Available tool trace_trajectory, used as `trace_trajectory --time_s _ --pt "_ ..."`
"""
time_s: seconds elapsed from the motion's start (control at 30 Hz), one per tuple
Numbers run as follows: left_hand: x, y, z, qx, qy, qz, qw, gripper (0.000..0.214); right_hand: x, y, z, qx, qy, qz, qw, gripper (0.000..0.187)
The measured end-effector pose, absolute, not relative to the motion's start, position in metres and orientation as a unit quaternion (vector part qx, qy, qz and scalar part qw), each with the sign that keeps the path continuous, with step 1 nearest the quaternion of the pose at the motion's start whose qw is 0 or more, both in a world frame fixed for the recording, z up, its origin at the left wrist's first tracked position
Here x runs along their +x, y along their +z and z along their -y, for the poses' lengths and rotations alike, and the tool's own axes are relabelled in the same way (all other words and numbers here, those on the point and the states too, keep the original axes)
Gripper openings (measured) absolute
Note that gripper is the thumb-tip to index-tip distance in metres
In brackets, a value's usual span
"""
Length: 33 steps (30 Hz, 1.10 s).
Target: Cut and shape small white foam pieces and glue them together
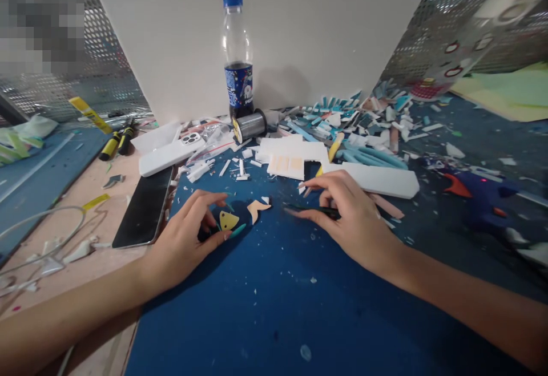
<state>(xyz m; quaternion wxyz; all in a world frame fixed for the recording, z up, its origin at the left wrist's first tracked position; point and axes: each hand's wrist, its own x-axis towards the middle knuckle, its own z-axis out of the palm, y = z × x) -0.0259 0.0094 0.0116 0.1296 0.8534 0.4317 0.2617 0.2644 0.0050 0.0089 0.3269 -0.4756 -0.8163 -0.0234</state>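
Observation:
My left hand (192,233) rests on the blue mat (274,307), its fingers curled around a small yellow foam cutout (228,219) with a dark piece under it. Just to the right lies a pale tan foam scrap (257,209). My right hand (346,216) is closed on a thin dark tool (314,211) that points left toward the scrap. A long white foam strip (377,179) lies just beyond the right hand.
A soda bottle (237,56) and a wire spool (249,126) stand at the back by a white board. Foam offcuts (368,116) pile at back right, a blue glue gun (482,196) lies right. A dark phone (143,207) and white phone (169,153) lie left.

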Motion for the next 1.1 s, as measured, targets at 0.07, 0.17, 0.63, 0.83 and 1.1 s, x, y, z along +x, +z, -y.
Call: trace_trajectory --time_s 0.07,0.17,0.63,0.83,1.1 --pt "-0.0260 0.0120 -0.0090 0.852 0.257 -0.437 0.132 0.036 0.2649 0.0095 -0.0051 -0.464 -0.027 0.815 0.345 0.020" --pt "-0.0263 0.0123 -0.0090 0.852 0.249 -0.441 0.135 0.035 0.2653 0.0087 -0.0051 -0.459 -0.013 0.831 0.314 0.014" --pt "-0.0271 0.0081 -0.0117 0.853 0.227 -0.452 0.129 0.044 0.2641 0.0057 -0.0041 -0.492 0.009 0.838 0.237 0.036" --pt "-0.0282 0.0064 -0.0133 0.848 0.219 -0.467 0.122 0.049 0.2662 0.0029 -0.0058 -0.494 -0.013 0.834 0.246 0.036" --pt "-0.0289 0.0088 -0.0111 0.857 0.224 -0.445 0.136 0.039 0.2681 0.0015 -0.0081 -0.497 -0.034 0.827 0.261 0.028"
